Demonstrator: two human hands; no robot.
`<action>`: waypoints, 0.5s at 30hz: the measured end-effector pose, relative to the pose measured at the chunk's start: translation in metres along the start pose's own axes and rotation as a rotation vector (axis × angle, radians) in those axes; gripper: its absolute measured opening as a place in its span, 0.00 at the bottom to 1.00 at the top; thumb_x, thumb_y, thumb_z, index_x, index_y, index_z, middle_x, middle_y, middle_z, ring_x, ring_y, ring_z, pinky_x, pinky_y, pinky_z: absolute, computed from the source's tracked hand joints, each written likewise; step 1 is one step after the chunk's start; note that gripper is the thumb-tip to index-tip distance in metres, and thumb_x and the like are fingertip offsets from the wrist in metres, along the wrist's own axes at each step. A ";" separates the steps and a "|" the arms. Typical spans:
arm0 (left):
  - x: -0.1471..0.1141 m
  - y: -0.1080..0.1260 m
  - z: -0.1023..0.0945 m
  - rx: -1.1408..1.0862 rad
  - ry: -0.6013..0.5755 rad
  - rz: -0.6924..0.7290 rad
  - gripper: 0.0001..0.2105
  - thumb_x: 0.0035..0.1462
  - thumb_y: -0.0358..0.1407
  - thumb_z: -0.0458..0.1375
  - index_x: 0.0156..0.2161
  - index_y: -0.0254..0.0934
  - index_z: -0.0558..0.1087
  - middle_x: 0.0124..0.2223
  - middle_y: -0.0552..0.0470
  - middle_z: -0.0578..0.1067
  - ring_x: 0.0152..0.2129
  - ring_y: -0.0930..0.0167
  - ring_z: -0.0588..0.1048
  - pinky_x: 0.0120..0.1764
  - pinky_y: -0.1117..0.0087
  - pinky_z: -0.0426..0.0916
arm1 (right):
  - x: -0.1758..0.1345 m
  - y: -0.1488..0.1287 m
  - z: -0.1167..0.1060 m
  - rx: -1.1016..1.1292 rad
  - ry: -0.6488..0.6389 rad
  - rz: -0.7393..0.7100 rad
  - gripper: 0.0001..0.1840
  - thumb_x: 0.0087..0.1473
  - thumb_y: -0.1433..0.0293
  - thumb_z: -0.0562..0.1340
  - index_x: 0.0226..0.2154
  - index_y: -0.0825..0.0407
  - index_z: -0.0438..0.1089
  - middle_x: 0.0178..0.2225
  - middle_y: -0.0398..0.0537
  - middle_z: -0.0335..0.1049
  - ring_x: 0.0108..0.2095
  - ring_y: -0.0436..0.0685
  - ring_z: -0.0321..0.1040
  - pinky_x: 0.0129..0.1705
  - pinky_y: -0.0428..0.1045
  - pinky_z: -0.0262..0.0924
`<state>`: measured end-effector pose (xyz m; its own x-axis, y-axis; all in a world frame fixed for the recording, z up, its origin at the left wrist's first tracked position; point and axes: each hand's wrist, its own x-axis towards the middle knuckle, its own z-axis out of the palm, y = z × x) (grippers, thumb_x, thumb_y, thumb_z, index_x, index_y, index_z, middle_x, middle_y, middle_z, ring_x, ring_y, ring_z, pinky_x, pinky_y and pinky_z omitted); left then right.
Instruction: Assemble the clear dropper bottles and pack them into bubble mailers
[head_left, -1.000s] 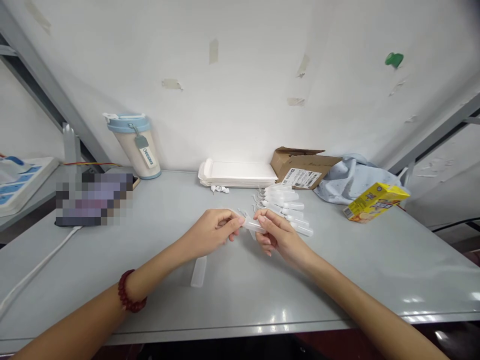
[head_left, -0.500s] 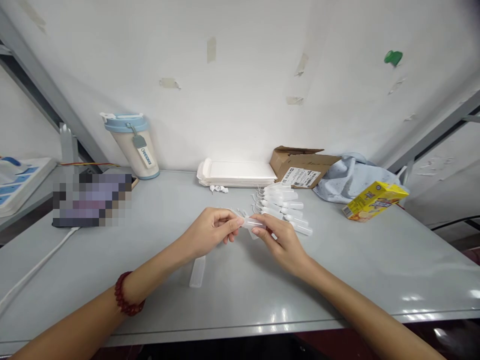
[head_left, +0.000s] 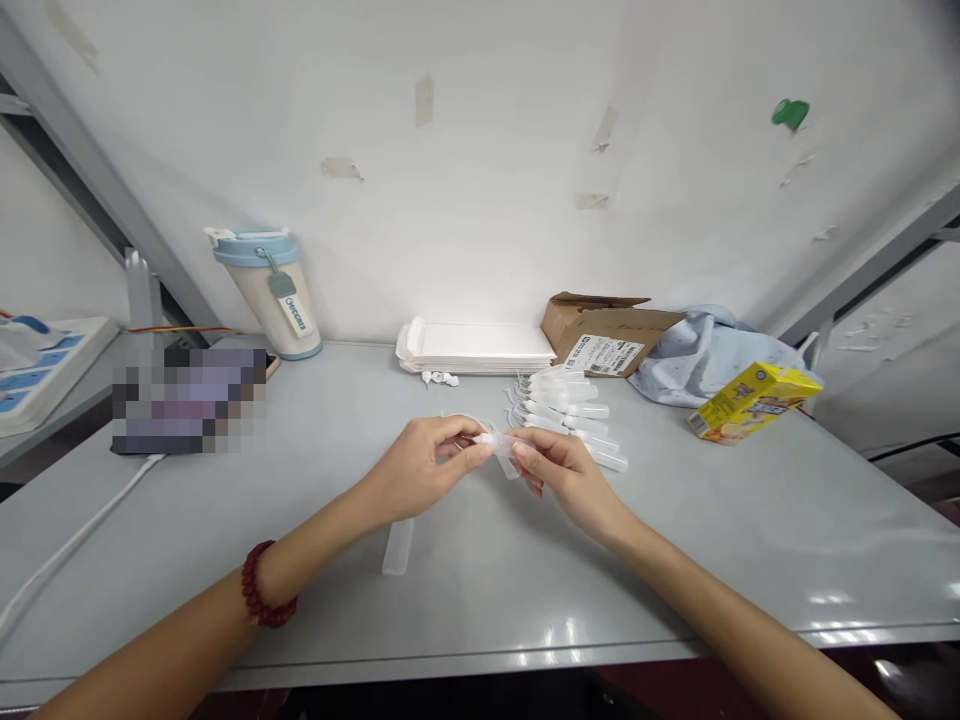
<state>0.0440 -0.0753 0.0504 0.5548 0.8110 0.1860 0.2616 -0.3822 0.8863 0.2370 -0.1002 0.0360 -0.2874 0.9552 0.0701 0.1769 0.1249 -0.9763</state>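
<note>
Above the middle of the table, my left hand [head_left: 420,468] pinches the capped left end of a small translucent plastic tube [head_left: 498,445]. My right hand [head_left: 570,478] grips the tube's other end between thumb and fingers. Part of the tube is hidden by my fingertips. Another clear piece [head_left: 512,468] shows just below it, and I cannot tell whether it is held or lying behind. A loose translucent tube [head_left: 397,548] lies below my left wrist. Several similar tubes [head_left: 589,411] with thin curved straps lie in a pile beyond my right hand.
Small white caps [head_left: 441,379] lie before a stack of white padded envelopes [head_left: 480,345]. An opened cardboard box [head_left: 600,340], pale blue cloth [head_left: 701,355] and yellow carton [head_left: 754,403] stand at right. At left are a tumbler [head_left: 270,295], a blurred-out phone [head_left: 199,400] and a white cable [head_left: 82,535].
My left fingers have shifted on the tube's end, and the thumb now lies along it. My right fingers have re-gripped, with the thumb further down. The view moved slightly.
</note>
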 end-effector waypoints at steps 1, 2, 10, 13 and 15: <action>0.000 0.001 0.000 -0.032 -0.024 -0.040 0.12 0.58 0.41 0.51 0.35 0.36 0.72 0.32 0.52 0.74 0.29 0.73 0.72 0.33 0.74 0.68 | -0.001 -0.001 0.000 -0.066 0.021 -0.034 0.15 0.55 0.59 0.56 0.36 0.52 0.70 0.22 0.41 0.57 0.21 0.48 0.52 0.24 0.45 0.49; 0.000 0.002 -0.001 -0.060 -0.044 -0.077 0.14 0.58 0.42 0.50 0.34 0.35 0.72 0.29 0.53 0.73 0.26 0.73 0.72 0.31 0.74 0.67 | -0.002 -0.002 0.001 -0.140 0.046 -0.076 0.15 0.55 0.60 0.56 0.38 0.51 0.70 0.23 0.42 0.60 0.22 0.48 0.53 0.24 0.45 0.50; 0.002 0.001 -0.001 -0.158 -0.071 -0.176 0.21 0.57 0.47 0.49 0.21 0.34 0.67 0.21 0.55 0.68 0.19 0.75 0.69 0.25 0.75 0.65 | -0.006 -0.002 0.001 -0.503 0.121 -0.378 0.13 0.56 0.65 0.55 0.43 0.49 0.69 0.24 0.45 0.63 0.24 0.52 0.57 0.28 0.48 0.53; 0.001 0.001 -0.001 -0.137 -0.121 -0.194 0.20 0.57 0.47 0.50 0.23 0.34 0.69 0.21 0.55 0.68 0.17 0.76 0.68 0.22 0.75 0.63 | -0.006 -0.004 -0.001 -0.448 0.059 -0.301 0.13 0.58 0.64 0.53 0.38 0.49 0.71 0.24 0.44 0.64 0.24 0.51 0.56 0.28 0.47 0.51; 0.000 0.002 0.000 -0.122 -0.122 -0.195 0.20 0.57 0.47 0.50 0.23 0.34 0.69 0.21 0.55 0.68 0.17 0.76 0.67 0.22 0.75 0.63 | -0.006 -0.006 -0.002 -0.372 0.023 -0.229 0.14 0.58 0.63 0.53 0.34 0.50 0.71 0.23 0.43 0.61 0.22 0.49 0.53 0.26 0.46 0.49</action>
<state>0.0445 -0.0766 0.0524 0.5961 0.8020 -0.0396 0.2797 -0.1612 0.9465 0.2400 -0.1062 0.0417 -0.3389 0.8966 0.2851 0.4395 0.4188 -0.7946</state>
